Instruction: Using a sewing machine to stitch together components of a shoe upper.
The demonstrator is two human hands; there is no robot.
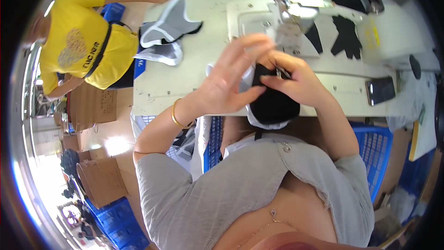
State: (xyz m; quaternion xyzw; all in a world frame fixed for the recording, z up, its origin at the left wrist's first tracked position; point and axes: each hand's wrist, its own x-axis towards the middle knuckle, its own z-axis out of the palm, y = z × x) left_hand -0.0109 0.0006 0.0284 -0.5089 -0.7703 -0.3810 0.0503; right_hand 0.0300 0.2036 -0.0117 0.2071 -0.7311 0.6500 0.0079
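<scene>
A black fabric piece with a pale edge [275, 106] hangs over the near edge of the sewing table. My right hand [300, 78] is closed on its upper part, thumb against the fingers. A small shiny metal bit shows by those fingers, too small to name. Just left of the cloth, my left hand [226, 76] is raised with its fingers apart, the fingertips smeared by motion. Its thumb reaches toward the cloth; I cannot tell whether it touches. Beyond both hands stands the sewing machine [296, 11].
Grey-and-white fabric pieces [171, 23] lie at the table's far left, near a co-worker in a yellow shirt [88, 32]. Black cut pieces [347, 37] and a phone [380, 90] lie to the right. Blue baskets [374, 153] stand below the table. Cardboard boxes [101, 180] are at left.
</scene>
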